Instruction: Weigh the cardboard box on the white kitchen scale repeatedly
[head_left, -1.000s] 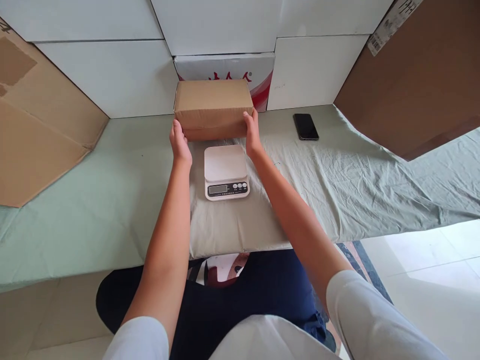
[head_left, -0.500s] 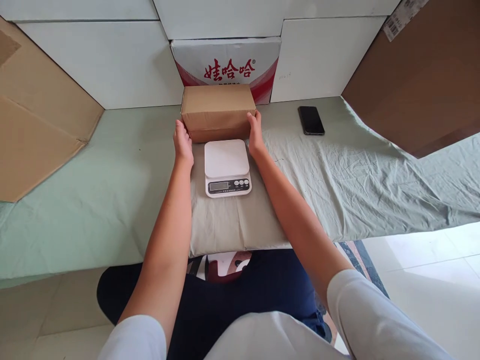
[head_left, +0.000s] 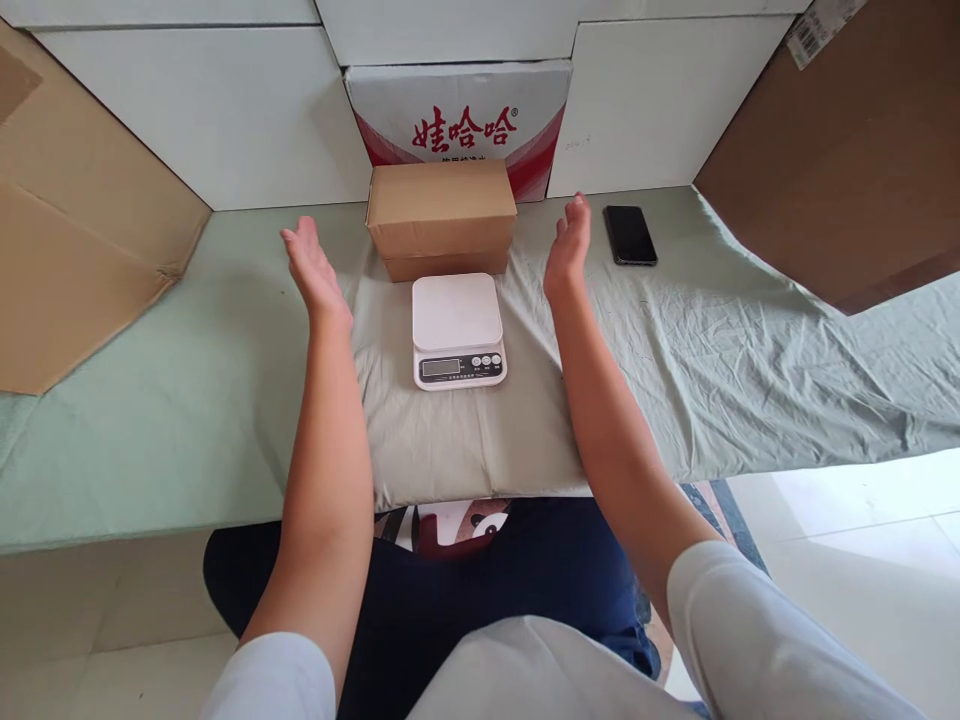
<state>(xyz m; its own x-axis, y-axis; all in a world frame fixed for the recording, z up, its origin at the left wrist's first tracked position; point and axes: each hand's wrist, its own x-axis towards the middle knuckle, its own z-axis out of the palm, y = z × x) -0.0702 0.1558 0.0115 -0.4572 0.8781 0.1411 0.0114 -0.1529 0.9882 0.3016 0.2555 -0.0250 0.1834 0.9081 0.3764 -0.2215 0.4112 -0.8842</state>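
Observation:
A small brown cardboard box (head_left: pixel 444 228) sits on the green cloth, between my two hands and apart from both. To its left, my left hand (head_left: pixel 315 268) is raised with the fingers stretched out, holding nothing. On the other side, my right hand (head_left: pixel 568 248) is likewise empty, its fingers extended and its palm turned inward. Directly in front of the box lies a white kitchen scale (head_left: pixel 457 325) with a bare platform. The scale's display looks blank, with several round buttons beside it.
A black phone (head_left: pixel 631 236) lies right of my right hand. Behind the small box stands a white and red printed carton (head_left: pixel 457 95) against white panels (head_left: pixel 210 110). Large cardboard panels flank the left (head_left: pixel 90 220) and right (head_left: pixel 810 150). Beneath everything is wrinkled green cloth (head_left: pixel 187 420).
Both hands have let go of the cardboard box and moved outward, left and right. The box and the scale stay in place; the view has shifted slightly.

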